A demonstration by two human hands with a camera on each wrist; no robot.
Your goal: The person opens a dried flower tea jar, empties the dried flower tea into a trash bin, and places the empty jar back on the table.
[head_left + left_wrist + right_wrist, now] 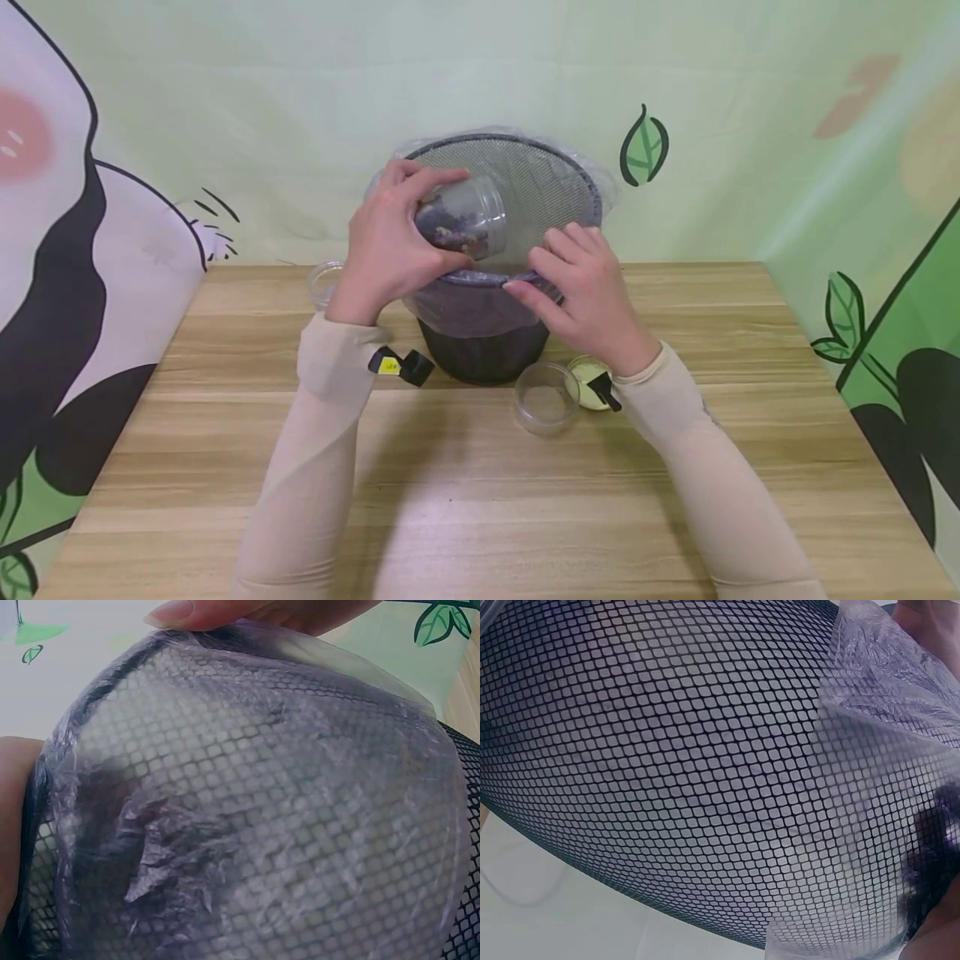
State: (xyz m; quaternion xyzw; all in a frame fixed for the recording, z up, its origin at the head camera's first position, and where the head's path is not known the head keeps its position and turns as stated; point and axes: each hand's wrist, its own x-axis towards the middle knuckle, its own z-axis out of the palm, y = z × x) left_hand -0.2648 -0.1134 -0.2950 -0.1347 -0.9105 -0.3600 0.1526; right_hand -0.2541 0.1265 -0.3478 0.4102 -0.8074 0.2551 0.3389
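Observation:
My left hand (390,237) grips a clear plastic jar (486,218), tipped on its side over the black mesh bin (487,354) with its mouth toward the right. Dark, mixed bits lie along the jar's lower wall. A thin see-through bag (480,310) lines the bin and folds down outside its rim. At the near right of that rim, my right hand (588,287) pinches the bag's edge, thumb outside. The left wrist view shows the wrinkled bag (300,772) over the mesh. Bare mesh (667,765) fills most of the right wrist view.
On the wooden table (480,500), a clear round dish (546,400) stands in front of the bin, beside a pale yellow lid (591,385) partly behind the right wrist. Another clear round piece (324,282) lies behind the left wrist. A printed cloth backdrop (300,100) rises behind the table.

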